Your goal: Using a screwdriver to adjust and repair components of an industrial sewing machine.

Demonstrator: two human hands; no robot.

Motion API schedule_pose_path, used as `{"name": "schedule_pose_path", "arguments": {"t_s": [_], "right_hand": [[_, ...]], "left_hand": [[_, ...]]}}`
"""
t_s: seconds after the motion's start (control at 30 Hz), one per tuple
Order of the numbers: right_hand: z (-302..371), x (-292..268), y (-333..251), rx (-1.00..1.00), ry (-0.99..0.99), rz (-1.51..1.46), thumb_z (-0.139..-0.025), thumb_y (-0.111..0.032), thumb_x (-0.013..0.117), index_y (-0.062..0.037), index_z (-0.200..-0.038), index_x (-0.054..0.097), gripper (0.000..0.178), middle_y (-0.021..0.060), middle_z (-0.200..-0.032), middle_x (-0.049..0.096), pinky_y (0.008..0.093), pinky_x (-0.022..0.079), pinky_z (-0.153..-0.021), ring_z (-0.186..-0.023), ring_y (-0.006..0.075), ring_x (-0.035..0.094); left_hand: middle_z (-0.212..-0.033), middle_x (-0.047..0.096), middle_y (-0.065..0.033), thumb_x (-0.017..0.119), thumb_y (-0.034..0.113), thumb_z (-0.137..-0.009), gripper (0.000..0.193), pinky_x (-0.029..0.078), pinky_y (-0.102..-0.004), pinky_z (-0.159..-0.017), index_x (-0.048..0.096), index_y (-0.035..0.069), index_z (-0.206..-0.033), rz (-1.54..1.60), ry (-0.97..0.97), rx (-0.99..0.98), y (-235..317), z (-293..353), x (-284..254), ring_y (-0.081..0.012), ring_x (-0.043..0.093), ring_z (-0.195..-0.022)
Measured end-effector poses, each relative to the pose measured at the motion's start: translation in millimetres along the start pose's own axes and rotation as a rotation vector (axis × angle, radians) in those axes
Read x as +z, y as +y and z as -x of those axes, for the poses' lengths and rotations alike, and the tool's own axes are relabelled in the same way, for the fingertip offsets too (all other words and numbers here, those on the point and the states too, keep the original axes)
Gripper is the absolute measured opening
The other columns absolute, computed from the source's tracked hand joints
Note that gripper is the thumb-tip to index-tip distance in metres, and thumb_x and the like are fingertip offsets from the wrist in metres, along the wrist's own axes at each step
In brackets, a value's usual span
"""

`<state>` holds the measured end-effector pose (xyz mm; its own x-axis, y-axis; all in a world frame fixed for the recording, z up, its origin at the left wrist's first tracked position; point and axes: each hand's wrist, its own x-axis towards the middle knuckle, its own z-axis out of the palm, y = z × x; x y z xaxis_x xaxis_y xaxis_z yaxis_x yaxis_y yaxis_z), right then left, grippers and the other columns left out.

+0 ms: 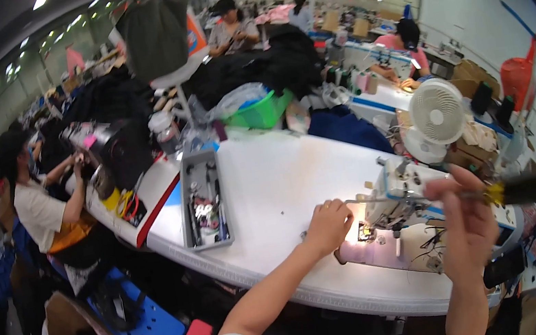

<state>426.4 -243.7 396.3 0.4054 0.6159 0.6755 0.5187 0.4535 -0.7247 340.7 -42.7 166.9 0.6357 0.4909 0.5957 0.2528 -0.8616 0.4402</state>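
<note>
A screwdriver with a dark and yellow handle [524, 190] lies across my right hand [468, 224], blurred by motion. Its thin shaft points left, over the sewing machine [401, 184], toward my left hand. My left hand [329, 226] is at the left end of the machine, with bent fingers drawn together beside the lit needle area [365, 230]. Whatever those fingertips hold or touch is hidden. Below the needle area is the machine's bed plate [381, 253], with a small white upright part and loose dark wires on it.
A grey tray [211, 243] of small tools and parts stands left on the white table [264, 189]. Farther back are a green basket [253, 115], dark blue cloth [347, 129] and a white fan [436, 111]. A co-worker [43, 194] works at left; others sit behind.
</note>
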Motion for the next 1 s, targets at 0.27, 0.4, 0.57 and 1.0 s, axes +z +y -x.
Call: {"name": "schedule_pose_path", "arguments": {"t_s": [0.27, 0.4, 0.57, 1.0], "right_hand": [[87.3, -69.3, 47.1, 0.074, -0.180, -0.086, -0.103, -0.001, 0.056, 0.0056, -0.139, 0.048, 0.038, 0.0145, -0.100, 0.070, 0.0344, 0.056, -0.078, -0.083, 0.0204, 0.067], [110.7, -49.3, 30.6, 0.394, -0.232, 0.041, -0.103, -0.009, 0.061, 0.0099, -0.143, 0.048, 0.047, 0.0208, -0.107, 0.072, 0.0380, 0.054, -0.095, -0.098, 0.0269, 0.069], [121.4, -30.0, 41.9, 0.333, -0.179, -0.055, -0.103, -0.001, 0.055, 0.0047, -0.139, 0.049, 0.037, 0.0164, -0.100, 0.071, 0.0349, 0.057, -0.079, -0.083, 0.0213, 0.068], [172.0, -63.8, 38.8, 0.310, -0.157, -0.054, -0.101, 0.004, 0.055, -0.0017, -0.136, 0.051, 0.035, 0.0235, -0.100, 0.074, 0.0409, 0.060, -0.087, -0.092, 0.0285, 0.074]], "left_hand": [[-0.100, 0.060, -0.0083, 0.070, 0.011, -0.085, 0.009, 0.046, -0.0413, -0.087, 0.065, 0.009, -0.092, -0.330, 0.233, -0.178, -50.5, 39.4, -80.9, -0.0286, 0.058, -0.100], [-0.097, 0.059, -0.0106, 0.065, 0.007, -0.081, 0.009, 0.049, -0.0403, -0.085, 0.065, 0.005, -0.089, -0.636, 0.097, -0.361, -58.4, 67.5, -82.1, -0.0295, 0.059, -0.096], [-0.095, 0.063, -0.0167, 0.060, 0.005, -0.080, 0.008, 0.053, -0.0460, -0.081, 0.066, 0.002, -0.084, -0.563, 0.200, -0.346, -84.5, 73.4, -70.5, -0.0334, 0.063, -0.094], [-0.110, 0.066, -0.0154, 0.064, 0.009, -0.100, 0.017, 0.057, -0.0410, -0.081, 0.070, -0.003, -0.110, -0.236, 0.337, -0.378, -37.8, 101.7, -103.8, -0.0342, 0.068, -0.097]]}}
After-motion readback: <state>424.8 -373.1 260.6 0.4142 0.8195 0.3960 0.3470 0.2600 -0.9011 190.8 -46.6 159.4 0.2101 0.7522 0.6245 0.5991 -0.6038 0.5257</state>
